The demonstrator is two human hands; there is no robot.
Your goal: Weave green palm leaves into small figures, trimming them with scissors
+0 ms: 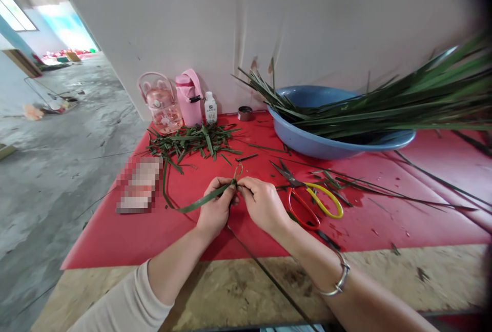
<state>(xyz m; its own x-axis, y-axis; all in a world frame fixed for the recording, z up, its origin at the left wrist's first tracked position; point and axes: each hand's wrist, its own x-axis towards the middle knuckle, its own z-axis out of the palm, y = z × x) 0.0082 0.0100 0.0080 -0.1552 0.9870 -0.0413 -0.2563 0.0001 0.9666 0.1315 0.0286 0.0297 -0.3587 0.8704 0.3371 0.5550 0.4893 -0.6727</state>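
Both hands meet over the red table cover [184,237], pinching a small knot of green leaf strip [203,200]. My left hand [216,204] is closed on the strip, whose long end bends out to the left. My right hand [263,201] pinches at the same knot, from which a thin loop [239,170] sticks up. Another thin strip trails down from the hands past the table's front edge. Just right of my right hand lie scissors [294,181] with one red and one yellow handle, their blades parted.
A blue basin [326,145] full of long green leaves stands at the back right. Cut leaf scraps [192,140] lie before a clear pink bottle [165,109], a pink flask [190,101] and a white bottle [210,109]. A small tin [245,113] stands by the white panel [172,29].
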